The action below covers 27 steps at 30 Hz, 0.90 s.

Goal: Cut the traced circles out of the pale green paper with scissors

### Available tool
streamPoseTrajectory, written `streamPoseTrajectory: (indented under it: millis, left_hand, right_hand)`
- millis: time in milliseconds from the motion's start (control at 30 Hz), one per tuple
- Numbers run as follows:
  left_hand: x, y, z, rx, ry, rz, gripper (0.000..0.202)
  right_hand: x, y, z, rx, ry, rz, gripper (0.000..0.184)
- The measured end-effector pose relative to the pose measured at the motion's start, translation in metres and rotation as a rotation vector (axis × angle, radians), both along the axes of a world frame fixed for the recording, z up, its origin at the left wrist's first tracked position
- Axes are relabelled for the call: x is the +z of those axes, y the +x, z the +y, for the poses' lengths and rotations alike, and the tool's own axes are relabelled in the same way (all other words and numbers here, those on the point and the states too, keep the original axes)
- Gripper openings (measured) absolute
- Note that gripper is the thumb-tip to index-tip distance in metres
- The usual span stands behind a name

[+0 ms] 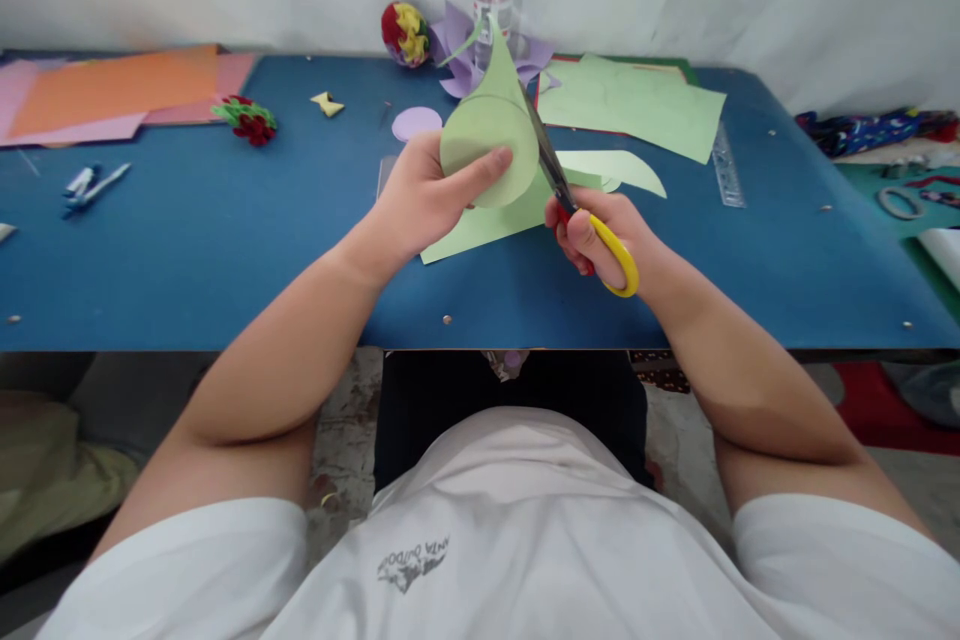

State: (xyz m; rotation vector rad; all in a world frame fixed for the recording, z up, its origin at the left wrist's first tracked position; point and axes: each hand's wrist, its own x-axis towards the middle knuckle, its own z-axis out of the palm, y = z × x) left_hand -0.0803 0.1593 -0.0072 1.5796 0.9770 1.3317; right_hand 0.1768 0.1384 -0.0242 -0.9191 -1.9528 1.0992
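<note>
Now, table (225, 250): blue, matt, flat board with small screw heads near its edges; the craft things lie on it.
Loose green sheets (630, 105): thin pale paper, straight-edged, lying flat at the far right, well apart from the hands.
Green paper (487, 145): the same smooth pale stock, held up over the table's middle. It has a rounded disc shape with a pointed tail rising above; whether the green piece below is joined to it I cannot tell.
Left hand (420, 195): pinches the green paper, thumb flat across the rounded face, fingers behind.
Right hand (600, 230): closed through the loops of the scissors.
Scissors (551, 160): dark steel blades and glossy yellow and red plastic handles; the blades are nearly together at the paper's right edge.
Cut: partway round the curve, I judge; following the outline calls for turning the paper into the blades in short bites.
Purple disc (416, 123): small, flat and round, just beyond the left hand.
</note>
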Motion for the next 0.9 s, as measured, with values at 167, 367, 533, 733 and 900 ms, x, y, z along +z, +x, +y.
streamPoseTrajectory:
  millis: [167, 367, 533, 733, 900]
  left_hand:
    - [-0.0006, -0.0008, 0.0003, 0.013, 0.010, 0.017, 0.036]
    - [-0.0012, -0.0010, 0.0020, 0.005, 0.076, 0.035, 0.042]
    - [-0.0051, -0.0016, 0.0058, -0.020, 0.122, 0.036, 0.047]
    - [-0.0080, -0.0025, 0.0081, -0.037, 0.121, 0.041, 0.040]
    - [-0.0083, -0.0027, 0.0072, -0.027, 0.100, 0.040, 0.035]
  right_hand:
    - [-0.0008, 0.0002, 0.0006, -0.012, -0.014, -0.006, 0.079]
    - [-0.0013, -0.0018, 0.0003, -0.030, -0.004, 0.045, 0.078]
    - [-0.0011, -0.0030, 0.0014, -0.035, 0.023, 0.064, 0.079]
    - [0.0011, -0.0030, 0.0007, -0.030, 0.032, 0.055, 0.081]
    - [0.0021, -0.0034, 0.0002, -0.027, 0.029, 0.068, 0.080]
